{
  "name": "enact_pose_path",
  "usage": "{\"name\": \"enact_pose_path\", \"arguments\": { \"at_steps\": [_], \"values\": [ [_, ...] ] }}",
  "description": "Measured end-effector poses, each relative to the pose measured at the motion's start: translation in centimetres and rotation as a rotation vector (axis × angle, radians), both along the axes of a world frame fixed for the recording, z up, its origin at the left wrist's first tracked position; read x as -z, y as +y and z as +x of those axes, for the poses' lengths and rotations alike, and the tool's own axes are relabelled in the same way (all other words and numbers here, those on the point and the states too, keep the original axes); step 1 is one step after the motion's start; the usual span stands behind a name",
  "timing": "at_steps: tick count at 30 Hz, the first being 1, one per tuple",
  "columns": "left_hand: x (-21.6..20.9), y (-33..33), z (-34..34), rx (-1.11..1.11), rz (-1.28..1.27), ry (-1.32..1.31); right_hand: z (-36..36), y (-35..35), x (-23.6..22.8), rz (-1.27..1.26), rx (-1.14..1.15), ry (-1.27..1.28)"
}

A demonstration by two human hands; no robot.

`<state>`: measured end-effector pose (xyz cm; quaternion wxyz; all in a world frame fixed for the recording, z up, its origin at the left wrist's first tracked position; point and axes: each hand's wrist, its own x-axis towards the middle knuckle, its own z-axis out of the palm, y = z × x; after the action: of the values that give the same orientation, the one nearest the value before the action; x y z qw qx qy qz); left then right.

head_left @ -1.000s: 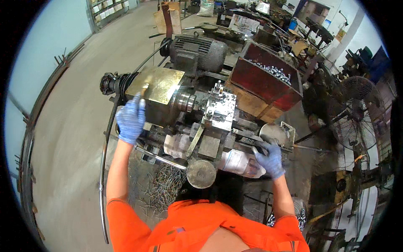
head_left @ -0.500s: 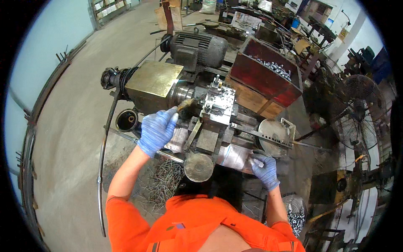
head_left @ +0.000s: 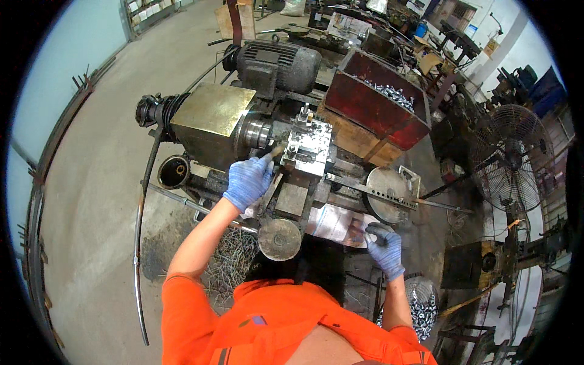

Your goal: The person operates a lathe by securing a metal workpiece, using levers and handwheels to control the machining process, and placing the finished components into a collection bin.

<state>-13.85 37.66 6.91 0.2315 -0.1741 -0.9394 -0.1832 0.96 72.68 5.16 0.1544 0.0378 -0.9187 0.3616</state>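
My left hand (head_left: 249, 180), in a blue knitted glove, is closed round a small tan brush (head_left: 278, 150). The brush tip lies between the lathe's round chuck (head_left: 256, 133) and the shiny tool block (head_left: 314, 146), close to the block's near left side. My right hand (head_left: 384, 248), gloved alike with grey fingertips, has its fingers pinched together beside the right end of a stained pale sheet (head_left: 331, 223). Something small and whitish shows at its fingertips, too small to name.
A red metal bin (head_left: 377, 109) of small metal parts stands behind the block. An electric motor (head_left: 277, 68) sits at the back. Metal shavings (head_left: 228, 261) lie below the lathe. A basket of metal parts (head_left: 421, 307) is beside my right forearm, with a fan (head_left: 512, 159) farther right.
My left hand has moved right with the brush, from beside the chuck toward the tool block. My right hand stays near the pale sheet. The whole view has shifted slightly.
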Motion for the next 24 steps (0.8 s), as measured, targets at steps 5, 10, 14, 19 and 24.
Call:
{"name": "enact_pose_path", "arguments": {
  "at_steps": [5,10,14,19,24],
  "values": [
    [-0.7,-2.1,1.8,-0.035,-0.006,0.113,0.0,0.1,0.3,-0.021,-0.025,-0.021],
    [-5.9,-5.4,2.3,-0.066,0.24,0.354,0.8,0.2,-0.7,-0.024,0.045,-0.075],
    [-6.1,-9.4,-0.2,-0.213,0.16,0.363,1.8,0.8,-0.1,-0.011,0.119,-0.074],
    [-5.7,-11.0,-2.1,-0.247,0.031,-0.072,3.3,2.1,-0.1,0.122,0.19,0.065],
    [-5.7,-12.4,1.1,-0.284,0.518,-0.085,6.7,6.7,-1.8,0.119,0.4,-0.032]
  ]
}}
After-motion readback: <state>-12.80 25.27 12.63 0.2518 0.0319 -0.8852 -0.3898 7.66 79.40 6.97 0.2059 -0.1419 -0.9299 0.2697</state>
